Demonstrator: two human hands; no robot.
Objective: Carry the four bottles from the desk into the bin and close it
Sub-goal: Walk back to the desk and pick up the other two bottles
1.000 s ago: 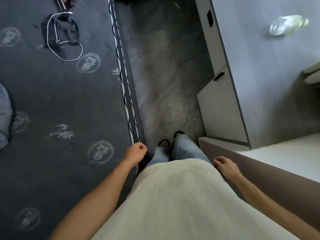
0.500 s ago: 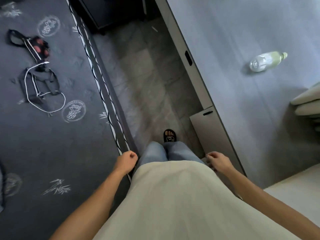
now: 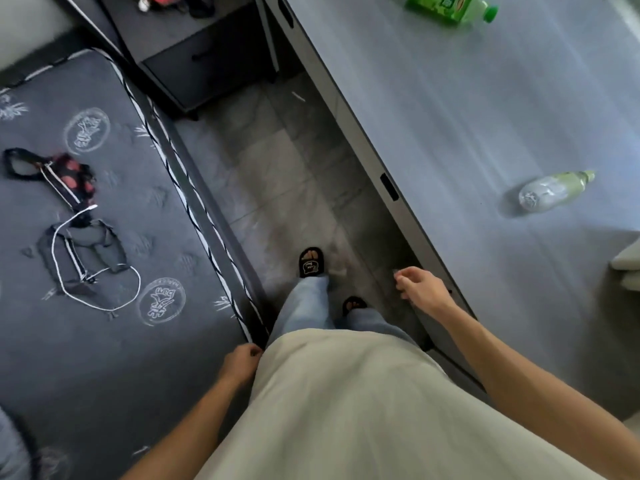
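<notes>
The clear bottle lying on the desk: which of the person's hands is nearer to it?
Right. The right hand is at the edge of the desk, the clear bottle lying farther in. The left hand hangs at the hip beside the bed, across the aisle.

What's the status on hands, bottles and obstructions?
Both hands empty: left hand at the hip, right hand beside the desk. Clear bottle and green bottle lie on the desk, untouched. Bin out of view; nothing blocks the reach.
</notes>
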